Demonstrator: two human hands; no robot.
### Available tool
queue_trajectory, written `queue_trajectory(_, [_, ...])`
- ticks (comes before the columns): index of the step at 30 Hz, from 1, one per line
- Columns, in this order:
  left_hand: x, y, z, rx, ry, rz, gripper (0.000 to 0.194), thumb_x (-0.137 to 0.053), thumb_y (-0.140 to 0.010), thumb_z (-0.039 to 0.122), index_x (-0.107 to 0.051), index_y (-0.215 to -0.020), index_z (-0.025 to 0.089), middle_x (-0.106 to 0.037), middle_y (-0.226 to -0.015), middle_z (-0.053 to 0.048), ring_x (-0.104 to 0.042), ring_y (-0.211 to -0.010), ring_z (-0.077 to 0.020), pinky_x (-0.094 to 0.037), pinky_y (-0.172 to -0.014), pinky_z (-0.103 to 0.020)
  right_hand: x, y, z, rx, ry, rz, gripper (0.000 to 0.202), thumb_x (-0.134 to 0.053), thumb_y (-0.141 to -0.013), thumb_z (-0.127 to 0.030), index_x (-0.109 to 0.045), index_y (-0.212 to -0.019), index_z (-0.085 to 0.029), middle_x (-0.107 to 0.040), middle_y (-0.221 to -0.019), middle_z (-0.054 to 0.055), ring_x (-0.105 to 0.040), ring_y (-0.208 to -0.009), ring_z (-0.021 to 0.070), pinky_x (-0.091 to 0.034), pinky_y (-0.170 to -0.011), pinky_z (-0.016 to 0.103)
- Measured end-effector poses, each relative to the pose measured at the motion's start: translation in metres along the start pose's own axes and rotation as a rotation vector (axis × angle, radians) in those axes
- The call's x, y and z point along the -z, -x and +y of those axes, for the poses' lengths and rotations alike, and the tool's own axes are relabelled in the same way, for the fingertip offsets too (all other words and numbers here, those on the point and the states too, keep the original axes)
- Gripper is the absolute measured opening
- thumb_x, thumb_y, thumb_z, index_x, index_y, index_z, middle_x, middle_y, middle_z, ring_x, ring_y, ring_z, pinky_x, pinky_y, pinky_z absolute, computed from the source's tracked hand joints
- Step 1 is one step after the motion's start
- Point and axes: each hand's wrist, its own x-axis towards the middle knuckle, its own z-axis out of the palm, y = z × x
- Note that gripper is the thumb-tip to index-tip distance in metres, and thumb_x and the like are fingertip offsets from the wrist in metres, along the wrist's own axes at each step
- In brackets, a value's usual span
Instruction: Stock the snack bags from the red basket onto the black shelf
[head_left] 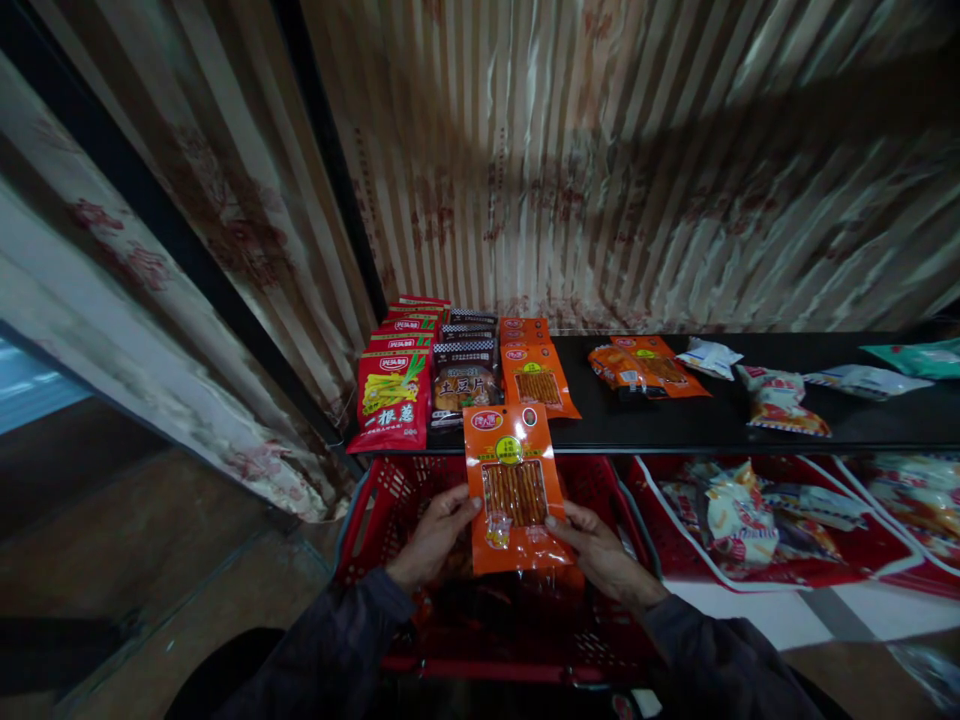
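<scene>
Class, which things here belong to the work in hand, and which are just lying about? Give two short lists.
Seemingly part of the work:
left hand and right hand
orange packet they hold
red basket below
matching packets lined up on the black shelf

Seemingly just lying about:
teal packet at the shelf's right
white packets near it

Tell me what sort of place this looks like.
Probably a shop or stock area: matching snack packets are lined up in rows on a black shelf, with red baskets holding more bags below.
</scene>
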Motion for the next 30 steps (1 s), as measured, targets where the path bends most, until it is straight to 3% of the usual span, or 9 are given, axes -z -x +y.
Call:
queue_trajectory(5, [0.0, -0.005, 0.001, -0.005, 0.042, 0.057, 0.045, -0.083, -0.065, 0.051, -0.076, -0.095, 0.017, -0.077, -0.099, -0.007, -0.068, -0.093, -0.0236, -0.051, -0.088, -0.034, 0.001, 0.003, 0.0, -0.041, -0.001, -0.02, 0.034, -0.083, -0.069, -0.044, -0.075, -0.096, -0.024, -0.076, -0.086, 0.003, -0.072, -0.087, 0.0218, -0.056, -0.085, 0.037])
queue_trajectory(11, [0.003, -0.014, 0.016, -0.079, 0.165, 0.246, 0.048, -0.089, -0.055, 0.049, -0.076, -0.087, 0.016, -0.078, -0.096, -0.007, -0.068, -0.1, -0.0261, -0.049, -0.095, -0.038, 0.003, 0.006, 0.004, -0.1, 0.031, -0.05, 0.038, -0.084, -0.068, -0.045, -0.076, -0.097, -0.022, -0.077, -0.092, 0.005, -0.071, -0.091, 0.023, -0.052, -0.091, 0.039])
queue_trajectory(21, [-0.004, -0.009, 0.022, -0.066, 0.195, 0.336, 0.05, -0.088, -0.051, 0.052, -0.074, -0.082, 0.015, -0.078, -0.084, -0.009, -0.072, -0.085, -0.0271, -0.054, -0.082, -0.037, 0.014, 0.003, 0.019, -0.078, 0.072, 0.0, 0.04, -0.08, -0.071, -0.052, -0.076, -0.097, -0.021, -0.077, -0.098, 0.007, -0.07, -0.096, 0.0253, -0.05, -0.094, 0.042])
queue_trajectory(30, [-0.026, -0.012, 0.041, -0.094, 0.039, 0.323, 0.045, -0.081, -0.06, 0.055, -0.071, -0.077, 0.015, -0.074, -0.073, -0.004, -0.068, -0.075, -0.0209, -0.05, -0.07, -0.03, 0.007, 0.003, 0.014, 0.031, -0.041, 0.276, 0.039, -0.086, -0.06, -0.053, -0.076, -0.087, -0.026, -0.079, -0.091, 0.004, -0.072, -0.092, 0.0245, -0.055, -0.087, 0.038])
